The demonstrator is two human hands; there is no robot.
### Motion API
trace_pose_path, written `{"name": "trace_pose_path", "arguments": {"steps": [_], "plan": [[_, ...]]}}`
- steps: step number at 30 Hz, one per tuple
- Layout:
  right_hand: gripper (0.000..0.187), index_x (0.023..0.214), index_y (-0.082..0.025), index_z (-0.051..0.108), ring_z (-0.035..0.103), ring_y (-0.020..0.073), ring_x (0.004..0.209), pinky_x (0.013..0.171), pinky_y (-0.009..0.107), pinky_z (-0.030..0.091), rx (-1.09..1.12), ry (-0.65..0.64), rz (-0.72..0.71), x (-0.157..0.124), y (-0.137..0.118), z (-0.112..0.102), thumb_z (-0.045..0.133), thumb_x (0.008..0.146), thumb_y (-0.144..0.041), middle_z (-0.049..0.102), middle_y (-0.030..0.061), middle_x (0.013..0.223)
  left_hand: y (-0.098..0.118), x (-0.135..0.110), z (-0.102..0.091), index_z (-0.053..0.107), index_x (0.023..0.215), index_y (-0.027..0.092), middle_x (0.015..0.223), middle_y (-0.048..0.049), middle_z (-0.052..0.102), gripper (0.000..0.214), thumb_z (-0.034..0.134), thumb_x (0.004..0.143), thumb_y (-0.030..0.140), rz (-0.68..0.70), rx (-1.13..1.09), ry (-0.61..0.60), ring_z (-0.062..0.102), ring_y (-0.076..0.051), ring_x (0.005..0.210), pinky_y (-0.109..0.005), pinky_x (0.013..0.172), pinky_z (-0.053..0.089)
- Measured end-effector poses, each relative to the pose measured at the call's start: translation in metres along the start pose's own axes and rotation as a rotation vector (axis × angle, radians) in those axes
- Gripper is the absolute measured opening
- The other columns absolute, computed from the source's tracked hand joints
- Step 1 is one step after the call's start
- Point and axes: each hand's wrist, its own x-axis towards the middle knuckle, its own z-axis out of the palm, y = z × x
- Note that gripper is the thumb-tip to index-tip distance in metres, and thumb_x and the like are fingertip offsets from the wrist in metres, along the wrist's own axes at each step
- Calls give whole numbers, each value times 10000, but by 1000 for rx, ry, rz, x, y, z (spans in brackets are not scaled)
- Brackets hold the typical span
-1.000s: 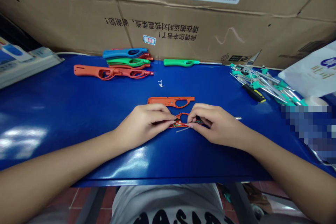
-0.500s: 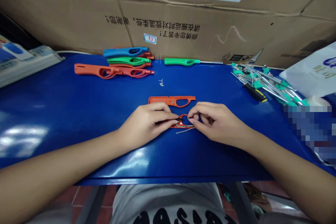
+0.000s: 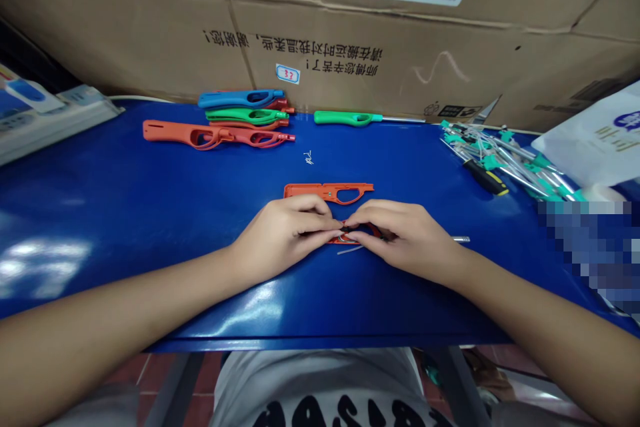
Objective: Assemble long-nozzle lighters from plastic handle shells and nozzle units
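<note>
My left hand (image 3: pixel 287 230) and my right hand (image 3: pixel 400 235) meet at the middle of the blue table (image 3: pixel 125 213), both pinched on an orange lighter shell (image 3: pixel 345 235) lying flat there. Most of that shell is hidden under my fingers. A thin metal tube (image 3: pixel 460 239) sticks out to the right from under my right hand, and a pale wire (image 3: pixel 350 250) lies just in front of the shell. A second orange shell half (image 3: pixel 327 191) lies right behind my fingers, untouched.
At the back left lie blue (image 3: pixel 240 99), green (image 3: pixel 247 115) and orange (image 3: pixel 215 135) lighter shells. A green lighter (image 3: pixel 350 119) lies by the cardboard boxes (image 3: pixel 350 27). Metal-tube parts with green fittings (image 3: pixel 505 160) and a screwdriver (image 3: pixel 483 177) are piled right, beside a white bag (image 3: pixel 595 140).
My right hand's fingers have closed in leftward over the shell's loop, now touching my left fingertips. The metal tube shows again at the right. My left hand has hardly moved.
</note>
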Motion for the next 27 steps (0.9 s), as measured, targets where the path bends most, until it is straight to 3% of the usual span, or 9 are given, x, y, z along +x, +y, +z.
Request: {"name": "trace_pose_path", "arguments": {"steps": [8,13,21,27], "plan": [[191,1136,-230,696,701,163,985,816,276,532,-15,-15,-46,-2,3,0,551,1014,-215,750,46,1082,6,0,0,763,1036,151,954,-59,740,138,705,914,183,-31,-7,-17,713,-137,804,-234,741,581],[259,1184,-227,719,681,140,861,701,245,499,-85,-37,-90,-7,7,-2,526,1014,-196,726,61,1077,7,-3,-5,697,1217,170,1022,-69,775,379,755,849,236,-59,72,-56,736,-167,832,-262,771,609],[312,1206,-241,729,620,110,732,606,239,416,-200,-93,-116,-8,8,-7,499,1008,-170,705,52,1077,4,-4,-6,682,1242,139,978,-67,768,385,766,875,219,-59,40,-106,739,-166,839,-245,742,597],[360,1243,-243,684,545,122,642,526,290,300,-432,-195,-205,-9,2,-13,440,998,-141,695,41,1084,5,-4,-5,667,1228,154,990,-49,765,342,745,902,219,3,-2,-125,725,-159,843,-252,780,577]]}}
